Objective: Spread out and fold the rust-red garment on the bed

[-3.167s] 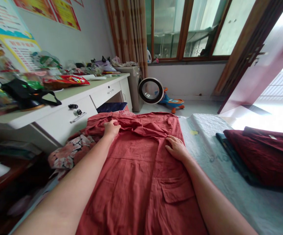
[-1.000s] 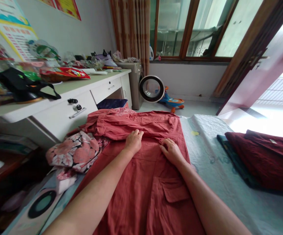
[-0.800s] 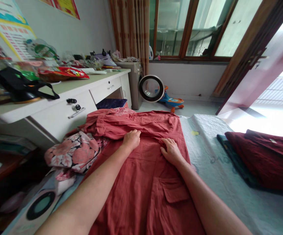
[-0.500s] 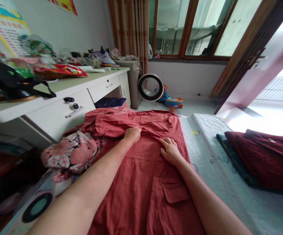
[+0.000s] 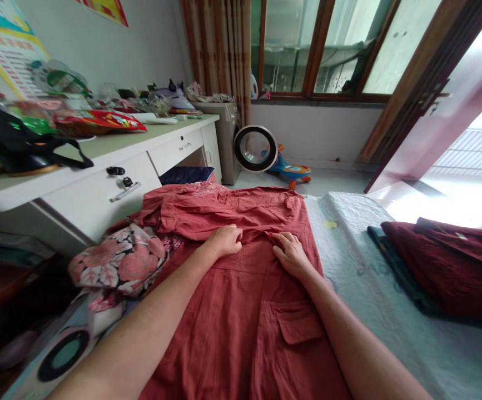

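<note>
A rust-red garment (image 5: 228,311) with a flap pocket lies spread over the bed, its far part folded over in creases. My left hand (image 5: 227,240) rests at the fold's near edge, its fingers curled closed on the red cloth. To its right, my right hand (image 5: 289,251) pinches the same edge between thumb and fingers. The hands are a short gap apart. A floral cloth (image 5: 119,258) is bunched to the left of the garment.
Folded dark red clothes (image 5: 453,266) lie on the pale blue bedcover (image 5: 357,250) at the right. A cluttered white desk (image 5: 132,161) runs along the left. Beyond stand an open-doored washing machine (image 5: 223,139) and a blue ride-on toy (image 5: 291,169).
My left hand has moved slightly down, nearer to me, along the red fold. My right hand has barely moved.
</note>
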### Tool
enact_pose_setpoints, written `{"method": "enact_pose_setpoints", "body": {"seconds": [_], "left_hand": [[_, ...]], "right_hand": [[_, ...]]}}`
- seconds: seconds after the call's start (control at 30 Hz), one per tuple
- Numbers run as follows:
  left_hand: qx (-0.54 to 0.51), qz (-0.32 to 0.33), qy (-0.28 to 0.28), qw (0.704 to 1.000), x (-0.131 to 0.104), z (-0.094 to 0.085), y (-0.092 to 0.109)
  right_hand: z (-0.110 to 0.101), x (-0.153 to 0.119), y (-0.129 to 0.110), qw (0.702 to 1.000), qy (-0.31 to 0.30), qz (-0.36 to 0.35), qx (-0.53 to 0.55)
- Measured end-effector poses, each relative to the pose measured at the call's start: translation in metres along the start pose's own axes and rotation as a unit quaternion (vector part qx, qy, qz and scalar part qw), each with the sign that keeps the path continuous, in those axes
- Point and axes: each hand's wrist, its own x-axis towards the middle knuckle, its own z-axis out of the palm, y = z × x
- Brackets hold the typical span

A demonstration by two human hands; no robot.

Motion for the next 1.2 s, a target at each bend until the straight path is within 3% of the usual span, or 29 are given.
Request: {"method": "enact_pose_setpoints", "body": {"seconds": [0.07, 0.17, 0.33, 0.47, 0.67, 0.97, 1.03, 1.13, 1.2], "left_hand": [[0.041, -0.008, 0.011, 0.999, -0.001, 0.004, 0.009], [0.083, 0.014, 0.08, 0.993, 0.002, 0.012, 0.027], [0.078, 0.01, 0.052, 0.996, 0.015, 0.023, 0.049], [0.068, -0.024, 0.046, 0.996, 0.025, 0.026, 0.047], [0.04, 0.005, 0.053, 0.998, 0.031, 0.034, 0.031], [0.044, -0.046, 0.064, 0.996, 0.039, 0.034, 0.03], [0.055, -0.028, 0.09, 0.994, 0.038, 0.032, 0.031], [0.079, 0.062, 0.134, 0.986, 0.034, 0.029, 0.036], [0.085, 0.121, 0.133, 0.98, 0.033, 0.028, 0.041]], "right_hand": [[0.001, 0.0, 0.0, 1.0, -0.001, -0.003, -0.013], [0.002, 0.001, 0.0, 1.0, -0.001, -0.007, -0.019], [0.001, 0.0, 0.0, 1.0, -0.001, -0.003, -0.007], [0.0, 0.001, 0.005, 0.999, 0.008, -0.011, 0.03], [0.006, 0.005, 0.013, 0.996, 0.059, -0.003, 0.068], [0.001, 0.002, -0.001, 0.998, -0.036, 0.011, -0.045], [0.0, 0.001, -0.004, 0.997, -0.046, 0.013, -0.057], [-0.001, 0.0, -0.007, 0.997, -0.048, 0.015, -0.062], [-0.001, 0.0, -0.008, 0.997, -0.044, 0.016, -0.062]]}}
